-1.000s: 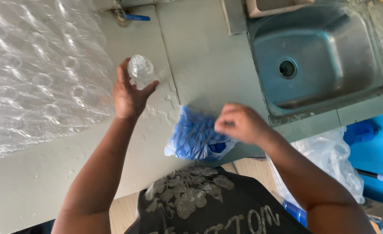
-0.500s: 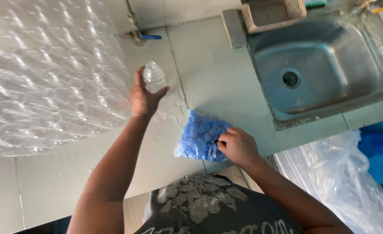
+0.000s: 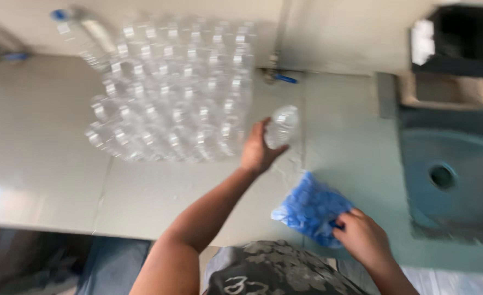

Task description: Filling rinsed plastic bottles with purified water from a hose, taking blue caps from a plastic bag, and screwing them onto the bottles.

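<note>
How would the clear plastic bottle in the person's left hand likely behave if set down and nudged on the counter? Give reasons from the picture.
The clear bottle looks empty, so it is probably light; the left hand holds it with fingertips alone. Being light and narrow, it would likely tip easily. On its side its round body would probably roll across the smooth counter.

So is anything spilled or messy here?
Nothing spilled that I can see. The clear bottles stand in neat rows on the counter. One bottle at the back corner looks tipped over, though the picture is blurry.
</note>
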